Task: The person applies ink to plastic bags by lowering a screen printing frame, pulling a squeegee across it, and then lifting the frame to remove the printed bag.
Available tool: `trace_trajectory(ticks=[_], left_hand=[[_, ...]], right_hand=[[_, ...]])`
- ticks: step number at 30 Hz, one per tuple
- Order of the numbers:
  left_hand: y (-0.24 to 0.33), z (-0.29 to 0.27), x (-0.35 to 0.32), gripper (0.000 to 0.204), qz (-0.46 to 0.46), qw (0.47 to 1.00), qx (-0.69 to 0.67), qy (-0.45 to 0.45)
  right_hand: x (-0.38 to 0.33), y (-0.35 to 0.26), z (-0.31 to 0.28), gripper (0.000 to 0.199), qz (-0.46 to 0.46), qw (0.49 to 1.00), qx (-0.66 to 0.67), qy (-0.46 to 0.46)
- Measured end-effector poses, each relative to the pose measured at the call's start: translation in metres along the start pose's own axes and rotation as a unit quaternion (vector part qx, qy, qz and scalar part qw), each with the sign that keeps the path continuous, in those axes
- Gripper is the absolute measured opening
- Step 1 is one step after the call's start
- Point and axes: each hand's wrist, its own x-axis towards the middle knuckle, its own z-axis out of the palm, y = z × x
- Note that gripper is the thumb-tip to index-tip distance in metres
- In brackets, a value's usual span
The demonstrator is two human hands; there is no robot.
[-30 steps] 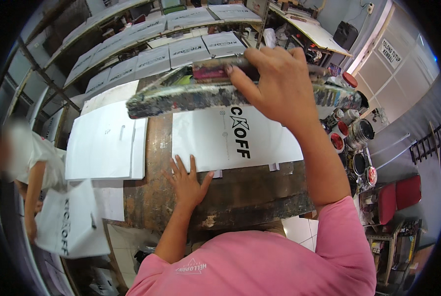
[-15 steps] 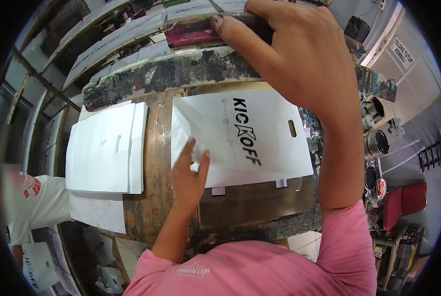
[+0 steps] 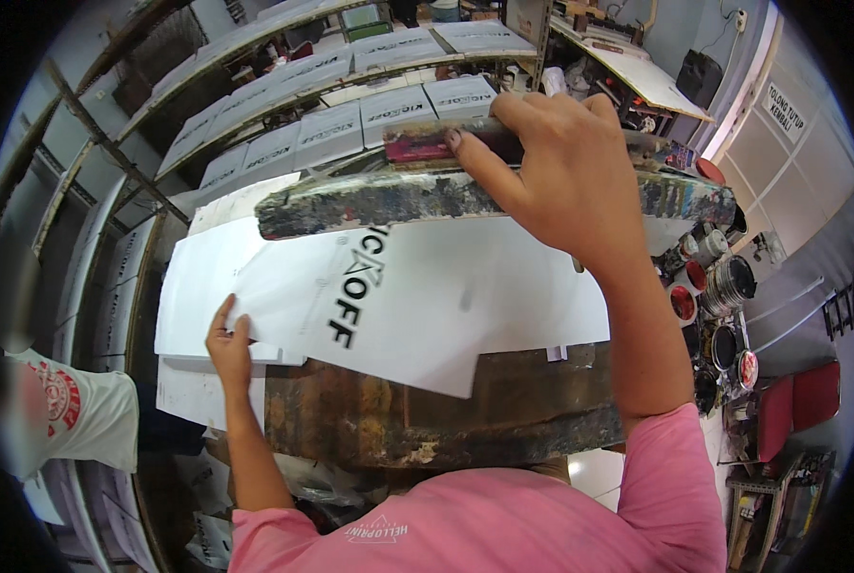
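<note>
A white plastic bag (image 3: 389, 325) with large black lettering slants across the work table, its handle hole blurred. At its left end, my left hand (image 3: 228, 346) is closed on the bag's edge, over a stack of white bags (image 3: 193, 296). My right hand (image 3: 565, 177) grips the raised, paint-crusted bar of a screen-printing frame (image 3: 369, 205). Under that thumb is a pink-stained wooden bar (image 3: 417, 145). The frame hides the far part of the printed bag. Below it, on the right, lies another white sheet or bag (image 3: 546, 306).
The worn wooden table (image 3: 350, 406) is paint-stained. Open paint cans (image 3: 723, 344) crowd its right side. Racks with printed bags (image 3: 331, 129) stand beyond. At the left is another person in a white shirt (image 3: 88, 411). A red chair (image 3: 799, 411) stands at the right.
The printed bag has slid left and turned, and my left hand has moved left with it onto the stack. My right hand still holds the frame up.
</note>
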Motion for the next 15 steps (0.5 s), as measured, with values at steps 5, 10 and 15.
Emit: trace_trajectory(ticks=[5, 10, 15], left_hand=[[-0.077, -0.097, 0.071, 0.052, -0.035, 0.999, 0.012, -0.004], [-0.138, -0.163, 0.151, 0.062, -0.051, 0.972, 0.223, 0.048], [-0.021, -0.049, 0.09, 0.081, 0.184, 0.913, 0.343, 0.121]], right_hand=[[-0.015, -0.005, -0.004, 0.045, -0.01, 1.0, 0.004, 0.0], [-0.023, -0.005, -0.004, 0.045, -0.017, 1.0, -0.003, -0.003], [-0.026, -0.013, -0.004, 0.05, 0.008, 1.0, -0.006, -0.002]])
